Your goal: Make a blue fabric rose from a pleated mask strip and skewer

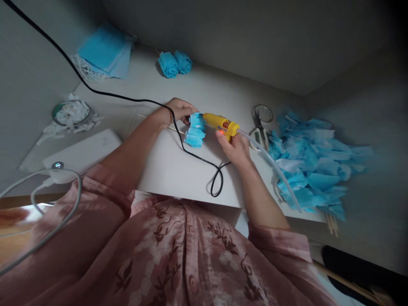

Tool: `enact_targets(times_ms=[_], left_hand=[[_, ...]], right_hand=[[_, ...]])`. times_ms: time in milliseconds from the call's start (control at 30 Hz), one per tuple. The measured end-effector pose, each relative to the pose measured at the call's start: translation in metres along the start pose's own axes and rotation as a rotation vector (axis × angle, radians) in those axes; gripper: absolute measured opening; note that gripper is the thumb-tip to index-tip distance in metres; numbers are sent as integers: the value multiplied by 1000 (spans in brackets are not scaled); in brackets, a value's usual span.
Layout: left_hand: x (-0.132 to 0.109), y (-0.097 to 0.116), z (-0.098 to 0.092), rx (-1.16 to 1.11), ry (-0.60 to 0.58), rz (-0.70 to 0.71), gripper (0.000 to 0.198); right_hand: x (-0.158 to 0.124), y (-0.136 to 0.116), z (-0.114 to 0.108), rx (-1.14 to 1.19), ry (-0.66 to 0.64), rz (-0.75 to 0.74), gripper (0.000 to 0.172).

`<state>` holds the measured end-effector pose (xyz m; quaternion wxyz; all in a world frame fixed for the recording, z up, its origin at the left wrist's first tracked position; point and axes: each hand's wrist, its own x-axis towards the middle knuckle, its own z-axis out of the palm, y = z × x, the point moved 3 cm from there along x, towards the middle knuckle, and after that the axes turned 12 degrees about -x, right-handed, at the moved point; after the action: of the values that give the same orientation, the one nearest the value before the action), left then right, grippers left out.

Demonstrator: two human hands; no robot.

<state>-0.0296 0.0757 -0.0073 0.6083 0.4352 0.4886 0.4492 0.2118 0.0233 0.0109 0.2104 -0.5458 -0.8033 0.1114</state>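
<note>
My left hand (182, 111) is closed, its fingers pinching the upper end of a blue ruffled fabric flower (195, 137). A thin wooden stick (176, 130) runs from the flower back under my left wrist. My right hand (236, 146) is wrapped round the grip of a yellow hot glue gun (216, 121), which has a small red light lit. Its nozzle points left and meets the flower's upper edge beside my left fingertips; whether glue is coming out is too small to tell. A long translucent glue stick (270, 161) sticks out of the gun's back.
Two finished-looking blue roses (168, 65) lie at the back, near stacked blue face masks (105, 49). Scissors (262, 127) and a heap of blue pieces (315, 153) are at right. A white power bank (86, 153) and white scraps (72, 111) lie left. A black cable (127, 99) crosses my left wrist.
</note>
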Motion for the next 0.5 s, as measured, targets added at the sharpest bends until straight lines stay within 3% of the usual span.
enact_targets(times_ms=[500], left_hand=[[-10,11,7,-30,50,-75,17]], right_hand=[[-1,1,-6,48,33,22,67]])
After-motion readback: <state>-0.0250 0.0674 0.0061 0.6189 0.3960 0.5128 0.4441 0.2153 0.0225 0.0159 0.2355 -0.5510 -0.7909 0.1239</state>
